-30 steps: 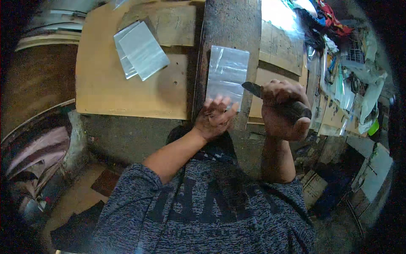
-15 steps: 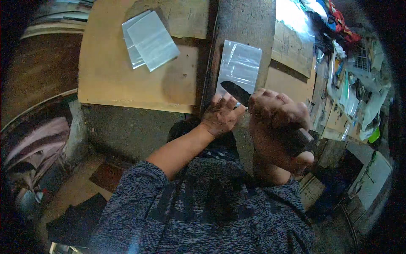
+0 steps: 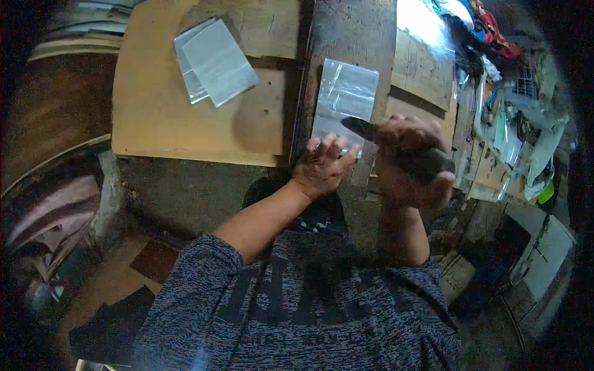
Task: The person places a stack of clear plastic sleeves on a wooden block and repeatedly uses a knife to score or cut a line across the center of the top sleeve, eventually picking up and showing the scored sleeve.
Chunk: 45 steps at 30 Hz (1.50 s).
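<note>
My left hand (image 3: 322, 164) rests at the near edge of a clear plastic bag or sheet stack (image 3: 346, 93) on a dark wooden plank (image 3: 356, 34), fingers spread and slightly bent. My right hand (image 3: 411, 154) grips a dark-bladed knife (image 3: 357, 125) by its handle, which pokes out of the fist. The blade points left over the lower half of the plastic; I cannot tell whether it touches. On the tan board (image 3: 185, 133) at the left, two more flat translucent plastic pieces (image 3: 219, 65) lie overlapped at an angle.
At the right, wooden boards (image 3: 421, 74) adjoin a cluttered pile of plastic sheets (image 3: 510, 139) and red cloth (image 3: 495, 34). A worn curved piece with pinkish covering (image 3: 62, 210) stands at lower left. Cardboard (image 3: 151, 260) and dark scraps (image 3: 117, 321) lie on the floor below.
The knife in my right hand swept left across the plastic, then moved back a little to the right. My left hand stays at the plastic's near edge. The view shifted slightly.
</note>
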{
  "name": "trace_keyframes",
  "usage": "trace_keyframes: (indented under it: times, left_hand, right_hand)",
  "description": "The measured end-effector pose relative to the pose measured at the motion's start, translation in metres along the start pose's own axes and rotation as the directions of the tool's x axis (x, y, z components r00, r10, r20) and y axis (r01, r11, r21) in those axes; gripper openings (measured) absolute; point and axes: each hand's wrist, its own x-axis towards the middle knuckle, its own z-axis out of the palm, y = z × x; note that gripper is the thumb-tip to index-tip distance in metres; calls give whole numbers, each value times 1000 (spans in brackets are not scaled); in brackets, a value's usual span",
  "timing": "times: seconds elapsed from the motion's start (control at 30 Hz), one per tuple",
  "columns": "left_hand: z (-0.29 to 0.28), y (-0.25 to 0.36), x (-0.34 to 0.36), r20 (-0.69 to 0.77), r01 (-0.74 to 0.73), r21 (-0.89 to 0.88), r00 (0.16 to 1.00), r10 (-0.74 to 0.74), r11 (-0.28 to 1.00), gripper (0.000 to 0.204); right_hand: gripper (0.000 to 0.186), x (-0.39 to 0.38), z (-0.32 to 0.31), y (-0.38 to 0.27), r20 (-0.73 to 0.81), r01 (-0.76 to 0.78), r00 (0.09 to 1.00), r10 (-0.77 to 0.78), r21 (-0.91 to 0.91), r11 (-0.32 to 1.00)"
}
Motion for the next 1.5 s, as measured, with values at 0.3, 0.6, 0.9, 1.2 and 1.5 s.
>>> trace_keyframes:
  times: [0.3, 0.6, 0.9, 1.2, 1.5]
  left_hand:
    - [-2, 3, 4, -14, 20, 58, 1000, -19, 998, 49]
    - [-19, 9, -21, 84, 14, 51, 996, -19, 999, 52]
    - [-17, 6, -33, 171, 30, -55, 985, -21, 998, 63]
    - [-18, 7, -29, 148, 19, -38, 989, -13, 999, 65]
    - [-21, 11, -26, 172, 36, 2, 985, -36, 999, 63]
  right_hand:
    - [66, -8, -11, -16, -87, 139, 989, -120, 277, 951]
    - [61, -10, -16, -15, -74, 45, 996, -54, -123, 991]
    - [76, -30, 15, 2, 88, 105, 989, -115, 113, 988]
    - [62, -17, 18, -5, -45, 36, 999, -28, 195, 980]
    - [57, -19, 3, -21, 9, 72, 997, -72, 14, 997]
